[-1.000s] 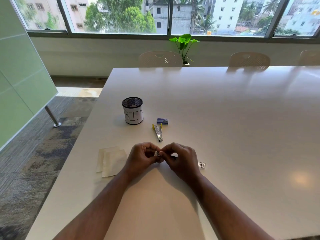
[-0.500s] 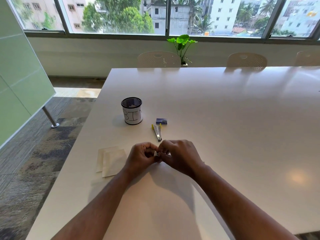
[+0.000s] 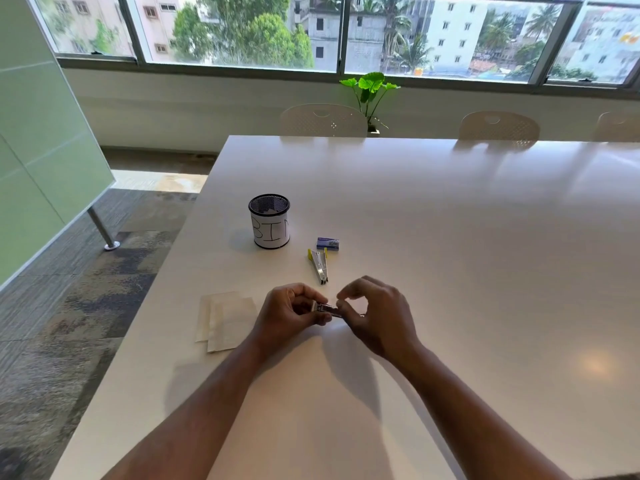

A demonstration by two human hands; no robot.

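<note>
At five o'clock from the bin (image 3: pixel 269 221), a stapler (image 3: pixel 325 309) is gripped by the left hand (image 3: pixel 287 315) and pinched by the right hand (image 3: pixel 377 317), and could be dropped if that pinch slips.

Table (image 3: pixel 433 220) is showing a smooth, glossy white top, mirroring the window light. Metal part (image 3: pixel 325 308) near the front edge is glinting, looking like bare polished steel. Stapler (image 3: pixel 319 268) is looking like bright metal with yellow plastic ends. Box (image 3: pixel 327 243) is reading as blue printed card. Bin (image 3: pixel 269 221) is showing black wire mesh under a matt white paper wrap. Sheets (image 3: pixel 225 320) by the left edge are looking like matt cream paper.
</note>
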